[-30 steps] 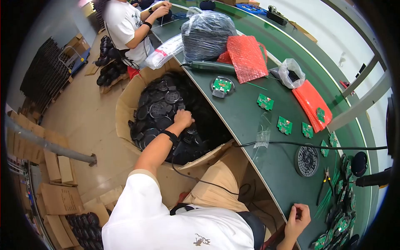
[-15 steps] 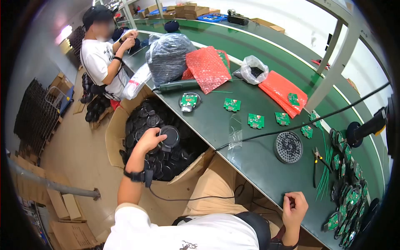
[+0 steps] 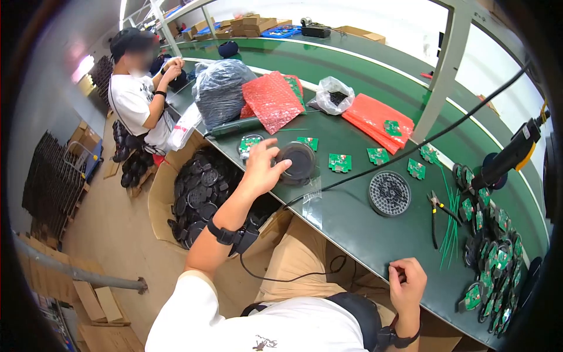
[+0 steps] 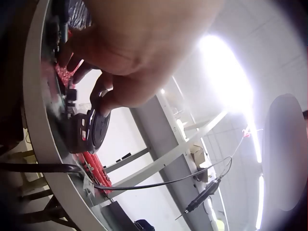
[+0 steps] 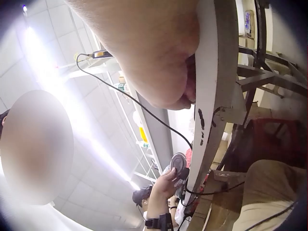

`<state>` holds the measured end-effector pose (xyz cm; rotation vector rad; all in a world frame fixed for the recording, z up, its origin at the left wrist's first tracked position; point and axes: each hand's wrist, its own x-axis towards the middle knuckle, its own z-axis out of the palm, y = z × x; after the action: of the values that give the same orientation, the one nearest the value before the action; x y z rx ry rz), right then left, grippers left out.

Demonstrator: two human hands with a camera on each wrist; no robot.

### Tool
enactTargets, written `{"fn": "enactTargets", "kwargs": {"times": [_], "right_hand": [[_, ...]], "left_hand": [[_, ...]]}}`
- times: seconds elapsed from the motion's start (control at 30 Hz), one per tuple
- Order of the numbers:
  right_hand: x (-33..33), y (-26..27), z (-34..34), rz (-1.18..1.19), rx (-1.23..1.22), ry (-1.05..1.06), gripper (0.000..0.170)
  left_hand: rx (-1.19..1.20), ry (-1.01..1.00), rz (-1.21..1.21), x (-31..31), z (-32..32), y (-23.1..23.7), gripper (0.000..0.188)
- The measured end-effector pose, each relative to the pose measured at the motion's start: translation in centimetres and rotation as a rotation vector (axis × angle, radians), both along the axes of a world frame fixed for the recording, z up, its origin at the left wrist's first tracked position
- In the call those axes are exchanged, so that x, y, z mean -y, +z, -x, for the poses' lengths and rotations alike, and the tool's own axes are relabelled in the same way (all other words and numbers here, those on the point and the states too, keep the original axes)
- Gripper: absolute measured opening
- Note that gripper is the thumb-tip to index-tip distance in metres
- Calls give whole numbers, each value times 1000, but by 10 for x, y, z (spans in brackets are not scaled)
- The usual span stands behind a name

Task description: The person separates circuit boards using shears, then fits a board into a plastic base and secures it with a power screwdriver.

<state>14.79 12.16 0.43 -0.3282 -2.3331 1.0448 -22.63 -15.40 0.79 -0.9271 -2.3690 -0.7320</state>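
Pinched at its edge between thumb and fingers of my left hand (image 3: 260, 170) is a round black plastic casing (image 3: 298, 163), held over the near edge of the green-topped table (image 3: 346, 217). In the left wrist view the casing (image 4: 86, 132) shows its rim and slotted side. Close beside the hand, a green circuit board (image 3: 251, 142) lies in another round casing. Single boards (image 3: 340, 163) are spread to the right. My right hand (image 3: 407, 284) rests at the table's front edge, fingers loosely curled, holding nothing.
A carton (image 3: 159, 196) full of black casings stands below the table. A round dish (image 3: 390, 193) of small black parts, pliers (image 3: 434, 220), green wires (image 3: 450, 229) and a pile of boards (image 3: 498, 258) lie rightward. A cable (image 3: 410, 160) crosses the table. Another person (image 3: 138, 100) works at far left.
My left hand has come up out of the carton with a casing and moved right, over the table. The right hand stays at the table edge. The head view has shifted.
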Motion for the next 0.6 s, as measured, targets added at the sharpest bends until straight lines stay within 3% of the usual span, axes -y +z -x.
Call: {"fn": "enactTargets", "kwargs": {"times": [0.03,0.07,0.13,0.17,0.23,0.3,0.4,0.47,0.53,0.6], "right_hand": [[1,1,-1,8,2,-10,10],[2,4,0,24,38,-7,10],[-4,10,4,26,82,-5,9],[-9,12,5,168,189,21,8],[-17,36,10,489,379,68,14],[-19,53,22,604,300,104,20],[-26,65,47,454,180,186,26],[-42,63,60,483,296,220,25],[-55,55,64,517,404,261,24],[-66,51,66,187,173,398,21]], "left_hand": [[-160,-10,-27,-4,-11,17,35],[-158,-15,-25,-7,-24,35,35],[652,-220,-242,-16,-54,58,27],[804,-457,-494,-29,-69,49,21],[891,-531,-300,-41,-101,46,20],[927,-610,-185,-63,-130,44,22],[1084,-682,-188,-94,-156,29,26],[1244,-665,-221,-107,-165,29,30],[1264,-614,-286,-113,-172,28,27],[794,-612,-331,-115,-172,15,21]]}}
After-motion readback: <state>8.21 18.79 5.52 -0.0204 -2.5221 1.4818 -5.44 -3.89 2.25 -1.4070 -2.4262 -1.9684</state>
